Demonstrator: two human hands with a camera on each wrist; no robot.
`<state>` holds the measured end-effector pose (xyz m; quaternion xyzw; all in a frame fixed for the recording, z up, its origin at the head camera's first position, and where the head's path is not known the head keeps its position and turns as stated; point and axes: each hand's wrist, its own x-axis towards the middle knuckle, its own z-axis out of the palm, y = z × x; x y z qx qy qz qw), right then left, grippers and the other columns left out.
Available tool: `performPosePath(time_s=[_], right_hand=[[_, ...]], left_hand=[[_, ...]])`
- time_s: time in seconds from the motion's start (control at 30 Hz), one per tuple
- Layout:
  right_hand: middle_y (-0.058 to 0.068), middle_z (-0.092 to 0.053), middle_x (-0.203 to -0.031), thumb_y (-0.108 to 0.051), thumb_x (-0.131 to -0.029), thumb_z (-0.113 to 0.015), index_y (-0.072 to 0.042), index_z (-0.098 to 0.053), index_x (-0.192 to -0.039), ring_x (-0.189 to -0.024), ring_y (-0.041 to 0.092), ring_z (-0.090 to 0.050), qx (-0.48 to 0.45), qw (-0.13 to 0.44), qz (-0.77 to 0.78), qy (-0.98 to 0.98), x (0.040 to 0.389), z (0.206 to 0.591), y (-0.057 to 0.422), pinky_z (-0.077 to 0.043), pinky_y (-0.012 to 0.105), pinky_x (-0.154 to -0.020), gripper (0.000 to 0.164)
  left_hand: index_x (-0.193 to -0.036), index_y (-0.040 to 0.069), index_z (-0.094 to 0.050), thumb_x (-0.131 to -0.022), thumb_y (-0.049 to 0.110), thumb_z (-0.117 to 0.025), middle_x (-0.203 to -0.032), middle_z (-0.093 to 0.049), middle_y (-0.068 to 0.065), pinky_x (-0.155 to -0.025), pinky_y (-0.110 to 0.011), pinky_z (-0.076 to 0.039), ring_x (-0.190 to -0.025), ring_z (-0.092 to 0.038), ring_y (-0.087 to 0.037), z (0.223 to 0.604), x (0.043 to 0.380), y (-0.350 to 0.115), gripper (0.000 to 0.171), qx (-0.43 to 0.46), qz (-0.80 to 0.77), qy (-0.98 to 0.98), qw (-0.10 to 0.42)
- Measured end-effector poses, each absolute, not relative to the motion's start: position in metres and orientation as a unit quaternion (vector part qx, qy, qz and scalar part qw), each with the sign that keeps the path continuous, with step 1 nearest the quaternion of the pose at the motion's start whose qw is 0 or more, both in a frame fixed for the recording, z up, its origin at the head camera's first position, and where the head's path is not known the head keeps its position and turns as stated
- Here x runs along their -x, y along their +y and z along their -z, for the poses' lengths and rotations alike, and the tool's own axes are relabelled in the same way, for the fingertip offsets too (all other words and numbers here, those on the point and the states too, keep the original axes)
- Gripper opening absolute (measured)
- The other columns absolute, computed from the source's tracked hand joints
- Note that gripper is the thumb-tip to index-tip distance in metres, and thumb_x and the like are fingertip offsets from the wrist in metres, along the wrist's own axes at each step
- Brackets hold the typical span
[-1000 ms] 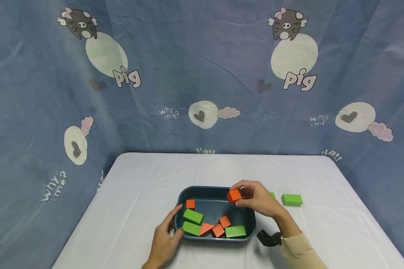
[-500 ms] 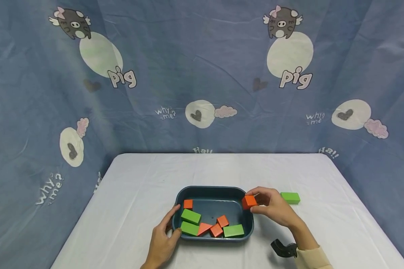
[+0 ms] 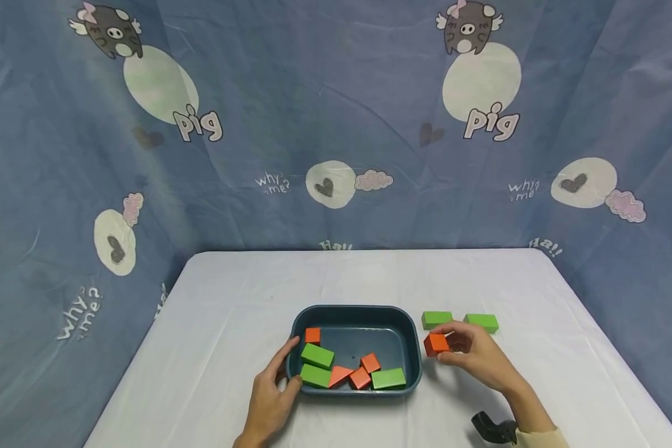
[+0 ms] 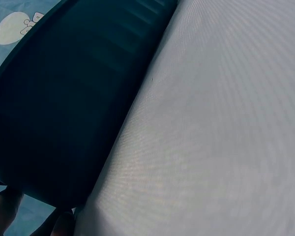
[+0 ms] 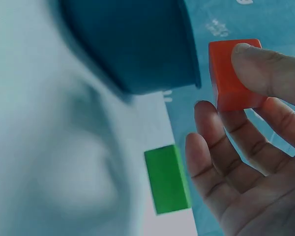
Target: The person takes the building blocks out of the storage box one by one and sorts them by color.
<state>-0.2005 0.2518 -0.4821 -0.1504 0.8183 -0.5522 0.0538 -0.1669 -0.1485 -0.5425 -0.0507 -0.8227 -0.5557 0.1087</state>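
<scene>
A dark blue rectangular tray (image 3: 354, 392) stands on the white table in the head view. My left hand (image 3: 271, 395) grips its left end, with the fingers at the side and the thumb near the front corner. Fingertips touch the dark tray wall (image 4: 64, 113) in the left wrist view. Just right of the tray, my right hand (image 3: 478, 354) pinches an orange block (image 3: 436, 344) between thumb and fingers, above the table. The thumb lies across the orange block (image 5: 226, 73) in the right wrist view. Two green blocks, one left (image 3: 437, 319) and one right (image 3: 481, 322), lie behind that hand.
Inside the tray lie several blocks, among them green blocks (image 3: 317, 355), orange ones (image 3: 371, 362) and an orange triangular one (image 3: 340, 375). White cloth (image 3: 213, 348) covers the table. A blue printed curtain (image 3: 336, 112) hangs behind it. A black device (image 3: 494, 429) is on the right wrist.
My right hand has carried the orange block from above the tray's right rear corner to the right, outside the tray. My left hand stays at the tray's left end.
</scene>
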Motion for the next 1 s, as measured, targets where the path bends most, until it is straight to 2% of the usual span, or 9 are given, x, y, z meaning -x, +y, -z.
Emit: performPosePath(time_s=[0.2,0.4,0.73,1.0], right_hand=[[0.013,-0.070,-0.108,-0.003,-0.081,-0.083,0.000,-0.069,-0.118,-0.089,0.025,-0.068,0.136,0.058,0.549,0.822,0.188,0.490,0.257,-0.057,0.028,-0.081,0.040],[0.010,-0.071,-0.108,-0.004,-0.080,-0.083,-0.001,-0.070,-0.116,-0.090,0.023,-0.068,0.134,0.071,0.537,0.830,0.182,0.502,0.257,-0.056,0.027,-0.084,0.039],[0.006,-0.072,-0.107,-0.004,-0.077,-0.085,-0.003,-0.071,-0.116,-0.091,0.020,-0.066,0.118,0.069,0.527,0.839,0.179,0.515,0.255,-0.055,0.031,-0.084,0.041],[0.000,-0.073,-0.106,-0.006,-0.076,-0.086,-0.008,-0.073,-0.113,-0.097,0.016,-0.065,0.110,0.049,0.513,0.850,0.175,0.525,0.249,-0.051,0.027,-0.091,0.039]], left_hand=[[-0.147,0.018,-0.056,-0.081,-0.006,-0.067,-0.149,-0.053,-0.008,-0.093,-0.030,-0.055,-0.119,-0.063,-0.017,0.542,0.168,-0.148,0.071,0.049,0.549,-0.827,0.111],[-0.147,0.020,-0.056,-0.080,-0.005,-0.067,-0.150,-0.052,-0.007,-0.093,-0.031,-0.055,-0.120,-0.063,-0.018,0.542,0.167,-0.149,0.072,0.049,0.545,-0.829,0.113],[-0.148,0.022,-0.055,-0.082,-0.005,-0.067,-0.151,-0.050,-0.007,-0.095,-0.033,-0.054,-0.124,-0.061,-0.019,0.542,0.167,-0.149,0.072,0.048,0.548,-0.828,0.106],[-0.148,0.020,-0.054,-0.082,-0.006,-0.066,-0.152,-0.050,-0.006,-0.095,-0.033,-0.054,-0.127,-0.059,-0.019,0.542,0.166,-0.149,0.072,0.058,0.555,-0.823,0.109]])
